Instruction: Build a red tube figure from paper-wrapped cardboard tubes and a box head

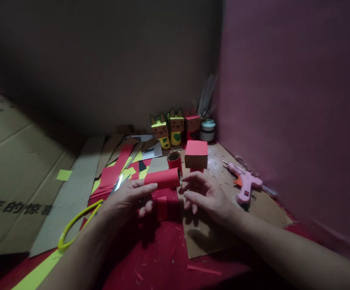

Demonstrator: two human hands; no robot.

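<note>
A red paper-covered cardboard tube lies sideways in my left hand, the thumb along its front and fingers beneath. Its open right end shows a brown inside. Close to that end is my right hand, fingers loosely bent and apart, with nothing visible in them. Just behind stands another red tube, upright. Beside it is a cardboard box head with a red top, its lower part partly hidden by my right hand. Yellow-handled scissors lie by my left forearm.
A pink glue gun rests on a cardboard sheet at right. Several animal-faced tube figures stand at the back beside a pale blue jar. Red paper strips and cardboard pieces lie at left, near a large cardboard panel.
</note>
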